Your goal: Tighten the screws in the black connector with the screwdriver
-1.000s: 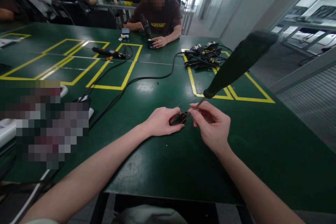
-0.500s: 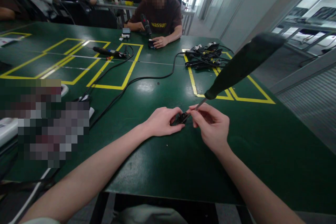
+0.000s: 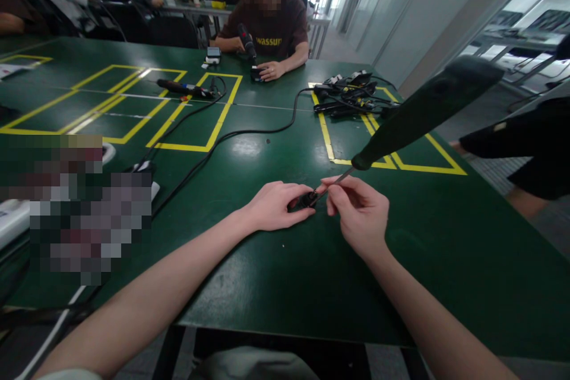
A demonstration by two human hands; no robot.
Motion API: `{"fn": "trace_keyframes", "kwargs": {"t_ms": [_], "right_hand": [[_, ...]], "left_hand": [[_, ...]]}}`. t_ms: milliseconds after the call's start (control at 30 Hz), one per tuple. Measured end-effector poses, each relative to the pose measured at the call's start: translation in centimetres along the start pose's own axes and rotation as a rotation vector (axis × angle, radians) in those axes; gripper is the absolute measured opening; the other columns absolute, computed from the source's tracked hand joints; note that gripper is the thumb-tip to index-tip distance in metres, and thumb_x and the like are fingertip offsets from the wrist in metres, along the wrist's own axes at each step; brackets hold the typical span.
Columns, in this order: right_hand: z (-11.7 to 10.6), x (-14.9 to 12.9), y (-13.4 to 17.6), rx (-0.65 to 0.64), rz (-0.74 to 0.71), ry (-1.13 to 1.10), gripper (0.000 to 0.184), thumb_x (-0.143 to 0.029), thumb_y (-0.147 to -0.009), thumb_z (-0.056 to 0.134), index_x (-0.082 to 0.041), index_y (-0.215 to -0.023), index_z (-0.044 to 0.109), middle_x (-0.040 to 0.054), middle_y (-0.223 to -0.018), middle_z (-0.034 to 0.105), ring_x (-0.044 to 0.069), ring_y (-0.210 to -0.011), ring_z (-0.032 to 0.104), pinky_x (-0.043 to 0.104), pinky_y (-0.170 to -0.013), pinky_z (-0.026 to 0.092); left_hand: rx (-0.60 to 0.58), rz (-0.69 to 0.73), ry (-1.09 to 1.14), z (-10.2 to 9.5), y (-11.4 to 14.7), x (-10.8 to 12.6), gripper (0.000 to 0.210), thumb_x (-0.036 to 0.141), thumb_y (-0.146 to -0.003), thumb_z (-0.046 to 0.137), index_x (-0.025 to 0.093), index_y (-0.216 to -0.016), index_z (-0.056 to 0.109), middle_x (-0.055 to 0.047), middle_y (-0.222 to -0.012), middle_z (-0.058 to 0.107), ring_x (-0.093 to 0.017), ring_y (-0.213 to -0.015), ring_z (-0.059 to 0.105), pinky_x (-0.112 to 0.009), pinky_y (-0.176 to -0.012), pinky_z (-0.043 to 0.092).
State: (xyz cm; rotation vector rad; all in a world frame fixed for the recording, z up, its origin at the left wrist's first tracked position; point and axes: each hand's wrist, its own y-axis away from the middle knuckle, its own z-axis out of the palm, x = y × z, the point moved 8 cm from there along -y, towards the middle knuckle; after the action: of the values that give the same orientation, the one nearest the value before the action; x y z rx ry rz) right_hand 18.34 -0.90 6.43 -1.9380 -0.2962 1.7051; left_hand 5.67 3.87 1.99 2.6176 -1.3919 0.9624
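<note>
My left hand [image 3: 281,206] rests on the green table [image 3: 249,285], with its thumb and fingers closed round a small black part [image 3: 304,200]. What kind of part it is cannot be made out. My right hand [image 3: 360,208] pinches the thin metal shaft of a screwdriver [image 3: 423,113]. Its large dark handle rises toward the camera, tilted up to the right. The shaft runs down to the right end of the black part, where the fingertips of both hands nearly meet. Fingers hide the exact contact.
Black cables and devices [image 3: 345,95] lie bundled within yellow tape at the right back. A corded power screwdriver [image 3: 184,89] lies at the left back. Across the table a co-worker [image 3: 271,29] holds a drill-like tool [image 3: 247,41]. White power strips [image 3: 18,219] stand at left.
The screwdriver handle has swung slightly right and down. More of the black part shows between my left fingers. A person in dark clothes has come into view at the right edge.
</note>
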Motion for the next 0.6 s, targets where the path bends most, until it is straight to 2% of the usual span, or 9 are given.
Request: {"fn": "trace_keyframes", "kwargs": {"t_ms": [167, 333, 600], "right_hand": [[-0.12, 0.14, 0.12, 0.017, 0.011, -0.021, 0.009, -0.028, -0.093, 0.073, -0.02, -0.098, 0.076, 0.0035, -0.081, 0.078, 0.009, -0.046, 0.056, 0.023, -0.043, 0.05], [-0.13, 0.11, 0.14, 0.028, 0.012, -0.001, 0.011, -0.03, -0.095, 0.07, -0.02, -0.096, 0.075, 0.0012, -0.074, 0.075, 0.009, -0.044, 0.054, 0.023, -0.042, 0.049], [-0.03, -0.31, 0.0, 0.025, -0.025, -0.032, 0.006, -0.026, -0.091, 0.074, -0.021, -0.088, 0.075, 0.0031, -0.087, 0.075, 0.007, -0.048, 0.055, 0.022, -0.042, 0.047]], "left_hand": [[-0.009, 0.001, 0.006, 0.1, -0.07, -0.03, 0.031, 0.044, -0.096, 0.064, 0.021, -0.116, 0.069, 0.003, -0.071, 0.066, -0.015, -0.067, 0.064, -0.028, -0.068, 0.041], [-0.016, -0.01, -0.021, 0.15, -0.15, -0.03, 0.035, 0.046, -0.095, 0.064, 0.021, -0.12, 0.068, 0.002, -0.073, 0.067, -0.017, -0.071, 0.065, -0.028, -0.068, 0.04], [-0.022, -0.025, -0.013, 0.13, -0.13, -0.1, 0.028, 0.044, -0.094, 0.067, 0.021, -0.111, 0.068, 0.003, -0.072, 0.067, -0.015, -0.067, 0.064, -0.027, -0.067, 0.039]]}}
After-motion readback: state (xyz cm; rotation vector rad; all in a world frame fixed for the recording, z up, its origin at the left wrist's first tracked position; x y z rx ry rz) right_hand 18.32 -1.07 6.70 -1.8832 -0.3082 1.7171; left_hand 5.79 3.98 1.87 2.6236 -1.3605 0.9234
